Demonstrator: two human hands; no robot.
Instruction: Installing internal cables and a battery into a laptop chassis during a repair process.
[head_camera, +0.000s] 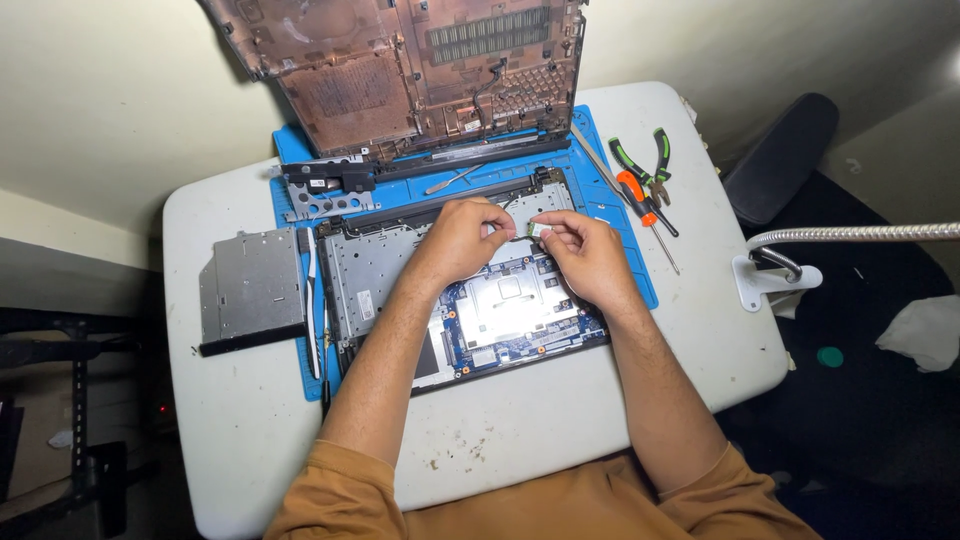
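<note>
An opened laptop (480, 300) lies on a blue mat (620, 210) with its blue circuit board bared, and both hands work at its far edge: the left hand (462, 238) has its fingers curled down onto the chassis, while the right hand (585, 252) pinches a small pale part (541, 230) between thumb and fingertips. Left of the laptop rests a grey disc drive (252, 288). Beyond the laptop the removed bottom cover (420, 70) leans upright against the wall, and to the laptop's right lie green-handled pliers (645, 160) and an orange-handled screwdriver (645, 210).
</note>
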